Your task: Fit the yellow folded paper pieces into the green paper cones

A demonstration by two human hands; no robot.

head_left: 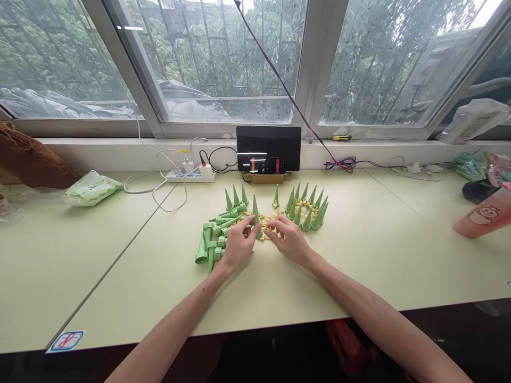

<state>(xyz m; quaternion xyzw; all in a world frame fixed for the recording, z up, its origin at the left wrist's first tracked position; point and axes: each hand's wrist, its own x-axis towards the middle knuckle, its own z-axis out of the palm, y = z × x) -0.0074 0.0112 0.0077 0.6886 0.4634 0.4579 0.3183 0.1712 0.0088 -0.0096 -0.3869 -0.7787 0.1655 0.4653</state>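
My left hand (241, 242) is closed around a green plastic watering spike (256, 215), holding it upright with the point up. My right hand (290, 242) is just beside it, its thumb and fingertips pinched together at a small yellow plastic piece, which is mostly hidden. Between and behind the hands lies a loose pile of small yellow pieces (271, 216). Left of my left hand, several green spikes with ribbed collars (211, 242) lie heaped on the table. To the right, more green spikes (315, 222) stand point up in a ring around yellow pieces.
On the pale green table (371, 229), a phone (267, 166) leans against a black tablet (269, 141) at the back. A power strip (191, 174) with cables and a packet of wipes (92, 188) are to the left. At the right edge lies a pink cup (481, 215).
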